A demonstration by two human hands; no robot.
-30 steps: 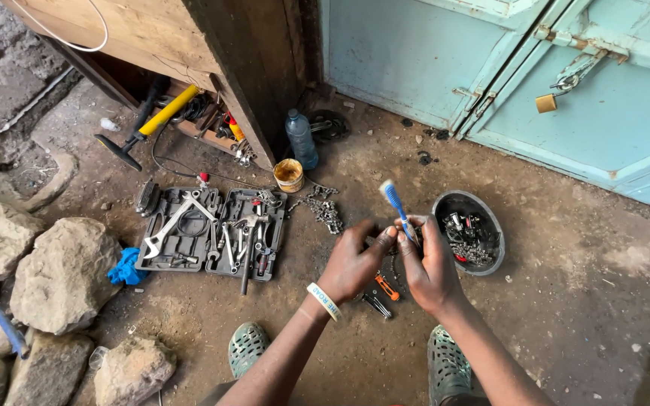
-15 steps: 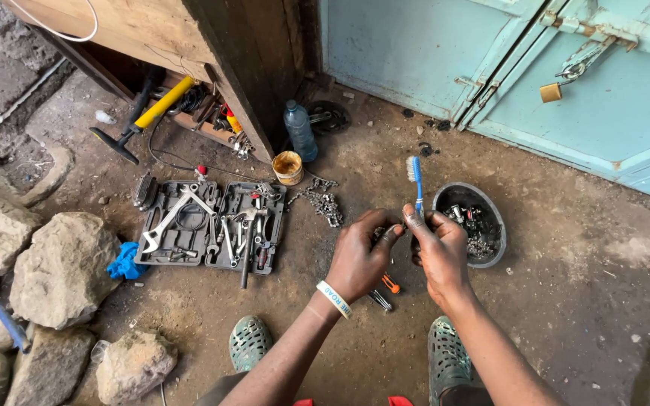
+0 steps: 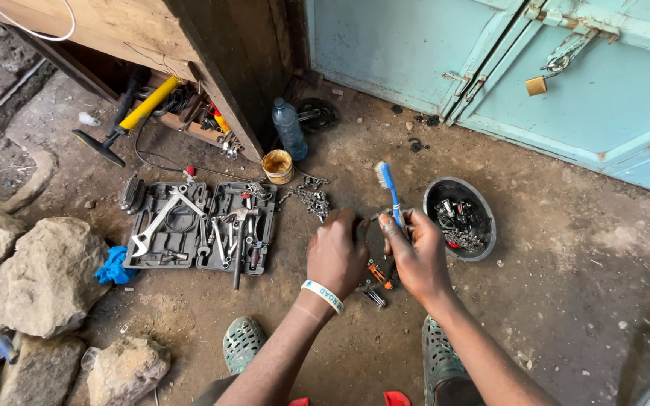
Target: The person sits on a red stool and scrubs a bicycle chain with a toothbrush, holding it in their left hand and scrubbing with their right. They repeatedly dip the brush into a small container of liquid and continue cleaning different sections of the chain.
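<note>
My right hand (image 3: 415,256) grips a blue toothbrush (image 3: 390,189) by its handle, bristle end pointing away from me. My left hand (image 3: 336,254), with a white wristband, is closed on a small dark part held against the right hand; the part is mostly hidden by my fingers. Both hands hover above small tools with orange handles (image 3: 378,275) lying on the dirt floor. A grey round bowl (image 3: 432,197) of small metal parts sits just right of my right hand.
An open grey tool case (image 3: 141,254) with spanners lies to the left, a chain (image 3: 311,200) and a small yellow tin (image 3: 278,166) beyond it. A plastic bottle (image 3: 289,129), a yellow-handled pump (image 3: 135,116), rocks (image 3: 47,274) at left, and blue metal doors (image 3: 490,68) stand behind.
The view has shifted slightly. My hands stay together with the toothbrush, which has moved a little to the left, away from the bowl.
</note>
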